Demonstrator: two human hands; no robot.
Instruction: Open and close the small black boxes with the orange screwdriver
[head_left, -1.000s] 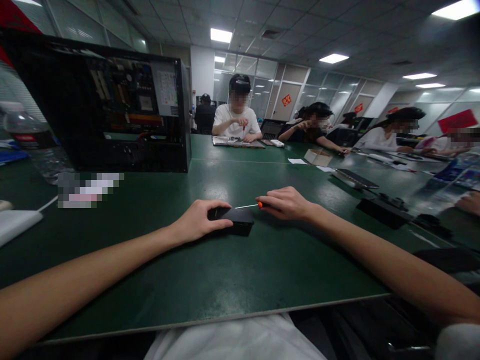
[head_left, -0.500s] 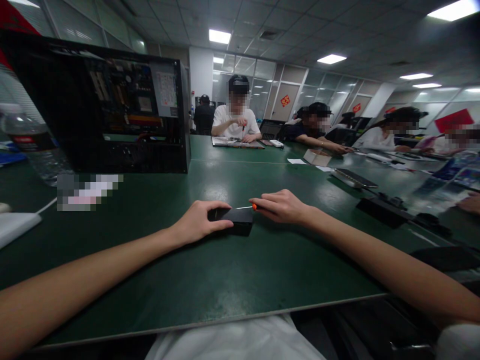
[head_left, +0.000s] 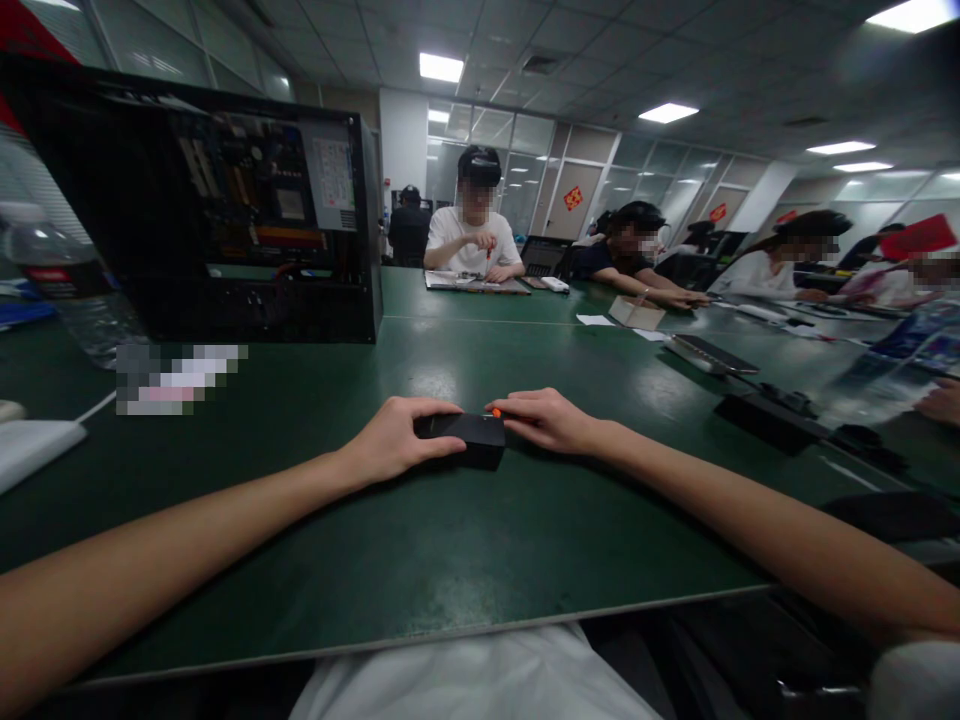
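A small black box (head_left: 480,430) lies on the green table in front of me. My left hand (head_left: 397,437) grips its left end, thumb along the near side and fingers along the far side. In my right hand (head_left: 547,420), fingers closed, is a small screwdriver (head_left: 496,412) with an orange handle; only a bit of the orange shows at the fingertips. It is at the box's far right corner, and its thin metal shaft is mostly out of sight. Whether the tip touches the box I cannot tell.
An open computer case (head_left: 300,220) stands at the left behind a clear plastic bottle (head_left: 75,290). Black devices (head_left: 769,420) and a small cardboard box (head_left: 636,311) lie to the right. Several people sit around the table (head_left: 420,560); one opposite holds a screwdriver (head_left: 489,252).
My right hand has moved slightly left with the screwdriver, toward the box. Less of the metal shaft shows now. My left hand stays on the box.
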